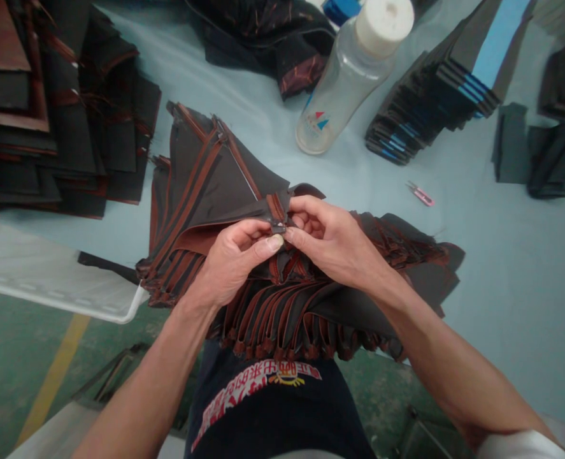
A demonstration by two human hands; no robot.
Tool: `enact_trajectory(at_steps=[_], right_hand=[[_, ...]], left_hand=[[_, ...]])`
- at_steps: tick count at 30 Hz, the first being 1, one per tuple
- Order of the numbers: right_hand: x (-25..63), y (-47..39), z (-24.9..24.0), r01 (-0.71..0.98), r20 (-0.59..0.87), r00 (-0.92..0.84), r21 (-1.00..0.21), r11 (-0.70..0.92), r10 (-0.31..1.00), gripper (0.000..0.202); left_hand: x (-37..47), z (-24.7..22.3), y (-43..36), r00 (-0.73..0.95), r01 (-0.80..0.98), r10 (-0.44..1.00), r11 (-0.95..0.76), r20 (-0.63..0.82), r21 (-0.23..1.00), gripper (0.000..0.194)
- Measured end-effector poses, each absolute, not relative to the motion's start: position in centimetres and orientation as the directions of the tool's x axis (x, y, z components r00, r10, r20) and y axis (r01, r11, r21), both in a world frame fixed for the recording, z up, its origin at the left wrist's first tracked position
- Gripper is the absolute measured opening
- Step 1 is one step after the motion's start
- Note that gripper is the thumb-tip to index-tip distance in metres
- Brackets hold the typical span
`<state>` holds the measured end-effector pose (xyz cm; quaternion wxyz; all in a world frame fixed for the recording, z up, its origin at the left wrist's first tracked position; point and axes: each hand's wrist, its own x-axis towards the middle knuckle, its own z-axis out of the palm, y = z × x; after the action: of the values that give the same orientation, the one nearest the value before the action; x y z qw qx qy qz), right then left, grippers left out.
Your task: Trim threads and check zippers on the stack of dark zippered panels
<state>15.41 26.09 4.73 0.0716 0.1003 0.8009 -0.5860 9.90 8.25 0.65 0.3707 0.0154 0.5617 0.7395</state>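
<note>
A bundle of dark grey fabric pieces with brown zipper strips (225, 172) lies at the table's front edge, its lower folds hanging in a row. My left hand (244, 255) pinches the end of a zipper strip from the left, thumb on top. From the right, my right hand (323, 236) pinches the same zipper end between thumb and fingers. The two thumbs almost meet over a small metal piece (278, 226), partly covered by fingertips. Other fingers of both hands curl under the fabric.
A clear bottle with a white lid (344, 83) stands behind the bundle. Pink-handled snips (420, 193) lie at right. Stacked dark pieces (435, 89) are at back right, more fabric stacks (67, 127) at left. A white tray (57, 306) sits at front left; dark cloth (263, 38) lies behind.
</note>
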Motion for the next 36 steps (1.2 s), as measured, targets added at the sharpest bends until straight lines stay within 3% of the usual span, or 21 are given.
enact_trajectory(at_steps=[13, 25, 31, 36], right_hand=[[15.6, 26.0, 4.5, 0.241, -0.229, -0.970, -0.926, 0.292, 0.077, 0.026], [15.8, 25.4, 4.5, 0.262, -0.245, -0.965, -0.923, 0.283, 0.095, 0.023], [16.0, 25.4, 4.8, 0.260, -0.238, -0.965, -0.918, 0.299, 0.110, 0.010], [16.1, 25.0, 5.9, 0.237, -0.211, -0.971, -0.898, 0.370, 0.111, 0.016]], left_hand=[[10.2, 0.6, 8.2, -0.732, -0.525, 0.574, -0.131, -0.367, 0.841, 0.028], [10.6, 0.5, 8.4, -0.761, -0.556, 0.481, -0.140, -0.435, 0.819, 0.027], [11.0, 0.5, 8.8, -0.792, -0.520, 0.453, -0.152, -0.408, 0.841, 0.030], [11.6, 0.8, 9.0, -0.822, -0.441, 0.444, -0.102, -0.357, 0.892, 0.033]])
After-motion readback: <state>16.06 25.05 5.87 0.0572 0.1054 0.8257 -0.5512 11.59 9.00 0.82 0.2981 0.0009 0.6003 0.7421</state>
